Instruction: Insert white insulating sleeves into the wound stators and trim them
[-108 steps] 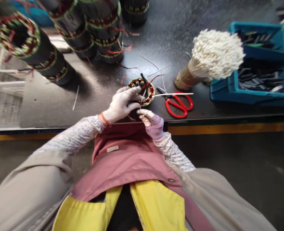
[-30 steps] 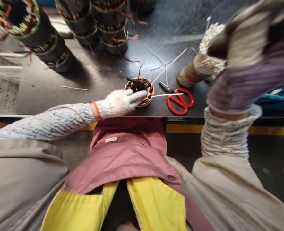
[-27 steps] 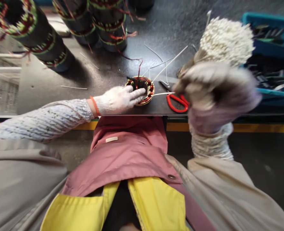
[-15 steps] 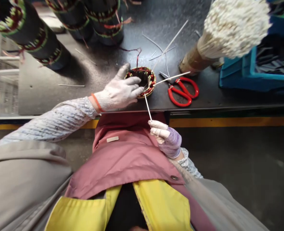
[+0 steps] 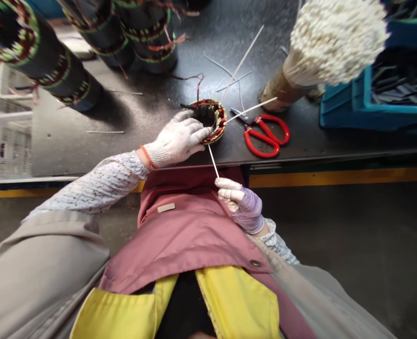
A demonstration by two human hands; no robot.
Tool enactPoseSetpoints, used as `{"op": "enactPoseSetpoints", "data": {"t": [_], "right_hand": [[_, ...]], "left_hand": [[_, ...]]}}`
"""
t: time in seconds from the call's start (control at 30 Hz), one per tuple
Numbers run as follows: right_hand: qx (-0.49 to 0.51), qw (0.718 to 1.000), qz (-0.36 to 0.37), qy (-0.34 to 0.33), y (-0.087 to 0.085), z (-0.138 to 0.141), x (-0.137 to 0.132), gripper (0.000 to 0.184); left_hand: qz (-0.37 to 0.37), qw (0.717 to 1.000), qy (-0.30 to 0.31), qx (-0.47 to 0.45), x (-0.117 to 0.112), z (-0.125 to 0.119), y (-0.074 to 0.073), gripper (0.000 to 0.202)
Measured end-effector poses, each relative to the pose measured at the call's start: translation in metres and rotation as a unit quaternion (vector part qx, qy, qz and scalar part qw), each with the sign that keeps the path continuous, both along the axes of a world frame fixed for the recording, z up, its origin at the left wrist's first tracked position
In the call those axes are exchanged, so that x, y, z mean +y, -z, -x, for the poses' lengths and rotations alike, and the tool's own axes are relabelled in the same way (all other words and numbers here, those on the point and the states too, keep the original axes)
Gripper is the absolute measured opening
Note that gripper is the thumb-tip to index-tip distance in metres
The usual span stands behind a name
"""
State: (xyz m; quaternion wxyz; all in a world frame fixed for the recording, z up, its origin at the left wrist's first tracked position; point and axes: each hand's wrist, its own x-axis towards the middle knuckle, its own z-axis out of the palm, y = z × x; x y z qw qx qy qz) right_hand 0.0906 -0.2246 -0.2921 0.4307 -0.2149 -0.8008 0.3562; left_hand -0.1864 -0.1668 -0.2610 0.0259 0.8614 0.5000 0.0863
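A wound motor stator (image 5: pixel 219 132), a ring with red windings and yellow-green lining, stands on the dark bench near its front edge. My left hand (image 5: pixel 180 139), in a white glove, grips its left front rim, with fingertips at the opening. The palm and fingers hide part of the ring. Below the bench edge, my right hand (image 5: pixel 239 202), gloved in white with purple wrapping, pinches a thin white stick (image 5: pixel 213 161). This stick runs up towards the stator's front rim. Another white stick (image 5: pixel 252 110) juts from the ring's right side, across the tips of red-handled cutters (image 5: pixel 266 135).
A tall bundle of white sticks (image 5: pixel 337 42) stands at right beside a blue bin (image 5: pixel 346 108) of dark pieces. Stacked stators (image 5: pixel 72 77) rise at back left. Loose grey pieces (image 5: pixel 234 82) lie behind the ring. White baskets (image 5: pixel 10 146) sit at far left.
My left hand's fingers have shifted down and closer together on the ring, baring more of its back left and a dark lead there. My right hand keeps its pinch on the stick.
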Motion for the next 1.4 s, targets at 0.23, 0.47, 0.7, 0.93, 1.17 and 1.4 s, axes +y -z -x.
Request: {"op": "enactPoseSetpoints", "data": {"t": [0.23, 0.47, 0.7, 0.93, 1.17, 1.4], "right_hand": [[-0.008, 1.0, -0.004, 0.009, 0.0, 0.005, 0.003, 0.031], [0.03, 0.998, -0.023, 0.041, 0.026, 0.056, 0.046, 0.012], [0.131, 0.967, 0.192, 0.106, 0.006, 0.072, 0.055, 0.007], [-0.001, 0.987, 0.126, 0.104, -0.025, 0.07, 0.058, 0.008], [-0.109, 0.972, 0.135, 0.157, -0.014, 0.081, 0.074, 0.026], [-0.095, 0.978, 0.122, 0.139, -0.026, 0.075, 0.069, 0.019]], "left_hand": [[-0.001, 1.0, -0.002, -0.016, 0.001, 0.001, 0.003, 0.047], [-0.011, 0.985, -0.054, -0.164, -0.007, -0.002, 0.01, 0.058], [-0.035, 0.929, -0.152, -0.335, -0.024, -0.016, 0.021, 0.044], [-0.071, 0.945, -0.087, -0.306, -0.018, -0.012, 0.02, 0.024], [-0.089, 0.947, -0.085, -0.296, -0.017, -0.012, 0.027, 0.028], [-0.075, 0.946, -0.078, -0.304, -0.016, -0.011, 0.03, 0.029]]}}
